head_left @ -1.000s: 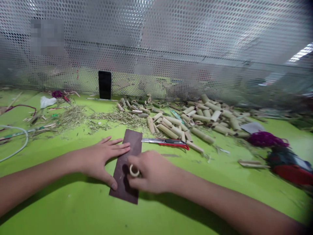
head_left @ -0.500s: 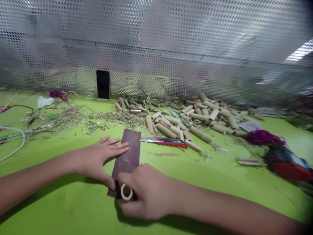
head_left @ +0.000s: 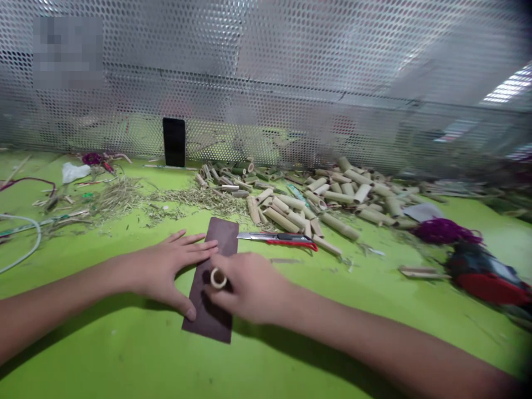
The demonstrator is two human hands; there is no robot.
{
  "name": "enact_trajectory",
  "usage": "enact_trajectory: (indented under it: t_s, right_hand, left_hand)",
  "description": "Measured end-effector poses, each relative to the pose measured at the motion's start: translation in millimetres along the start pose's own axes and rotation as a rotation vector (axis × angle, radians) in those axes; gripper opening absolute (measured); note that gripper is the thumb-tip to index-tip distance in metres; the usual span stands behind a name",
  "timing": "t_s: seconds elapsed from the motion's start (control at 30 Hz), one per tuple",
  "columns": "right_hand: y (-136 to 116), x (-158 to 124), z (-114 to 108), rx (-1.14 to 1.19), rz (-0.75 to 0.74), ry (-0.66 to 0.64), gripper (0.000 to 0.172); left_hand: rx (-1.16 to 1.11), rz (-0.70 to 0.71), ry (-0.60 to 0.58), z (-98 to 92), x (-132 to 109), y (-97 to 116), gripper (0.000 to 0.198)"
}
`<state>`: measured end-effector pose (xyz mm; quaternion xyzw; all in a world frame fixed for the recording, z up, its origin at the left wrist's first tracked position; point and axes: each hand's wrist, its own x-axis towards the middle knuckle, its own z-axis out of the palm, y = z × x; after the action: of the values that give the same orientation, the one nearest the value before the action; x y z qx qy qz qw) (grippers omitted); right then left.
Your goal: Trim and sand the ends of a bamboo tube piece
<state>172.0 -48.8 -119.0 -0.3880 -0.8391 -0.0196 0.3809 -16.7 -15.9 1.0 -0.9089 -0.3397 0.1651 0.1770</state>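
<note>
Left hand and right hand are bare, short-nailed.

You're in a bamboo craft workshop: green workbench, bamboo tube offcuts piled center right, utility knife, perforated metal screen along the back

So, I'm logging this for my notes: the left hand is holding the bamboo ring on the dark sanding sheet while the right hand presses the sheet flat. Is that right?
Not quite, the hands are swapped. The head view shows the right hand holding the bamboo ring on the dark sanding sheet, while the left hand presses the sheet flat.
</note>
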Motion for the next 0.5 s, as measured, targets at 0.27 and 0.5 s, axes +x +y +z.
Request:
enact_trajectory:
  t_s: [0.27, 0.5]
  right_hand:
    - [3.2, 1.3, -1.8, -0.015, 0.055, -0.001, 0.016]
    - [0.0, -2.3, 1.0, 0.025, -0.005, -0.107, 0.022]
  left_hand:
    - [-0.001, -0.003, -0.001, 0.1, -0.4, 0.6, 0.121]
    - [0.003, 0.010, 0.006, 0.1, -0.3, 1.2, 0.119]
